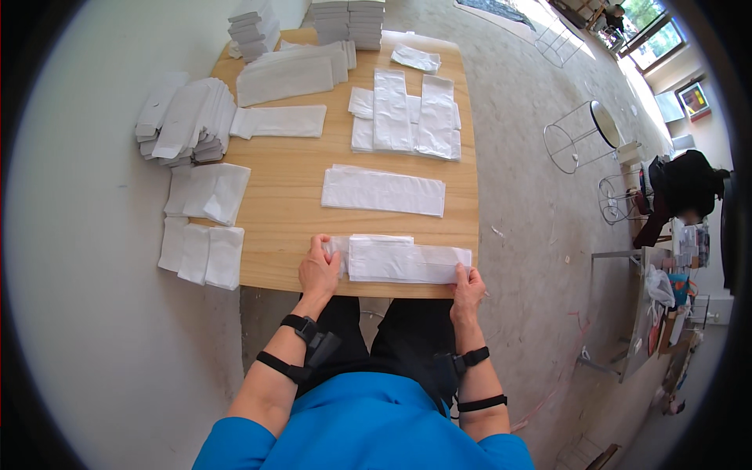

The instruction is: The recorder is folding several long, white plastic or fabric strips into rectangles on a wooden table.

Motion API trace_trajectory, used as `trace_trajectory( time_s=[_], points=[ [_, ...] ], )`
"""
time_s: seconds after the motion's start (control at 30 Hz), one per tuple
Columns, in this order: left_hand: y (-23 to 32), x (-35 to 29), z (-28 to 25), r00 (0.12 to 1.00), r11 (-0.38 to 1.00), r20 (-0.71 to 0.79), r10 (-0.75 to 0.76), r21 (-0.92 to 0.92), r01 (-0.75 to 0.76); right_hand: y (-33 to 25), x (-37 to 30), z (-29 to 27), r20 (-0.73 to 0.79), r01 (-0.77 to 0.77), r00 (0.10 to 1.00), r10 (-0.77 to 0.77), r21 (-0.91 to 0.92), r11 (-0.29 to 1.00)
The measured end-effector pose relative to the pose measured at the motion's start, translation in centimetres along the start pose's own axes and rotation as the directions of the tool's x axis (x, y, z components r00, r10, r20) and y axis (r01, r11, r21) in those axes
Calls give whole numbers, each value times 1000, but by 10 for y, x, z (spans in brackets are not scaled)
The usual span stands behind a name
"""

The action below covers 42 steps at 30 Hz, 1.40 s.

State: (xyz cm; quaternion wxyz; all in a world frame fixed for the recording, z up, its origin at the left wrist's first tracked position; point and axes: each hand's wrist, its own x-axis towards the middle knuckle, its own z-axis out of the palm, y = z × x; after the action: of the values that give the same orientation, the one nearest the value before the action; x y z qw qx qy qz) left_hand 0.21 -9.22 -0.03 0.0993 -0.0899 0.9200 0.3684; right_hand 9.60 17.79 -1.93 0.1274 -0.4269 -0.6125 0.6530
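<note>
Close to the table's near edge lies a long white flat strip [411, 261], which looks like a thin folded bag with a shorter folded layer on top. My left hand [319, 268] is closed on its left end, where the material looks see-through. At the opposite end, my right hand [468, 288] pinches the strip's lower right corner between thumb and fingers. Just beyond it rests a similar white flat stack [383, 192]. Farther off, two upright white strips [392, 110] lie across other white pieces.
Folded white bundles [215, 192] lie along the wooden table's [286, 196] left edge. Tall white stacks [348, 23] stand at the back, beside a wall on the left. On the floor to the right are a round stool [603, 123], a cluttered side table [638, 313] and dark clothing [685, 184].
</note>
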Motion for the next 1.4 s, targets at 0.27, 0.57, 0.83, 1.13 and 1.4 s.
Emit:
trace_trajectory(
  time_s=[0.27, 0.57, 0.83, 1.13, 1.4],
  points=[
    [14, -24, -14, 984, 974, -48, 174, -142, -179, -14, -8, 6, 112, -27, 994, 11, 143, 989],
    [14, -51, -6, 985, 996, 143, -95, 14, 94, -22, -15, 4, 151, -32, 988, 0, 212, 977],
    [-7, -52, 14, 984, 952, 125, -129, -262, 158, -18, -13, -7, 175, 9, 984, -47, 211, 978],
    [39, -64, -35, 988, 976, 62, 140, -179, -127, -65, -46, -17, 496, -40, 865, -78, 222, 974],
    [90, -89, -64, 426, 647, 508, 749, -421, -635, -144, -97, -38, 933, 111, 354, 68, -114, 987]
  ],
)
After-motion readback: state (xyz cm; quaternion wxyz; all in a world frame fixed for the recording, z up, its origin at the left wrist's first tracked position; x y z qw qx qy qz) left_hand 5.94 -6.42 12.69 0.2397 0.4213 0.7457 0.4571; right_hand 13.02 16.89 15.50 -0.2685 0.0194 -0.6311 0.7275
